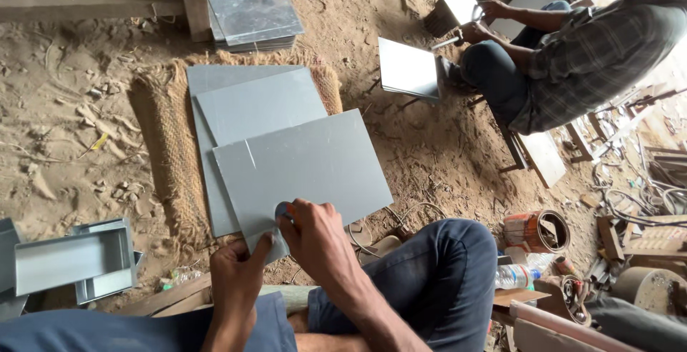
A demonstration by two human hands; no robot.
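L hand [236,270] pinches grey sheet [308,169] corner | R hand [315,241] presses small tool [283,211] on it | risk: sheet may slip, sharp edge cuts fingers

Small object under the right hand [315,241] mostly covered; kind not determinable. Lower grey sheets [215,84] partly hidden by top sheet [308,166]. Co-worker [572,51] cut off at far right edge.

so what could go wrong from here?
Both hands, left hand and right hand, pinch the top grey sheet at one corner; its bare edge could cut fingers. It lies skewed on the loose sheet stack over a burlap mat, so it may slide. The seated co-worker works close by.
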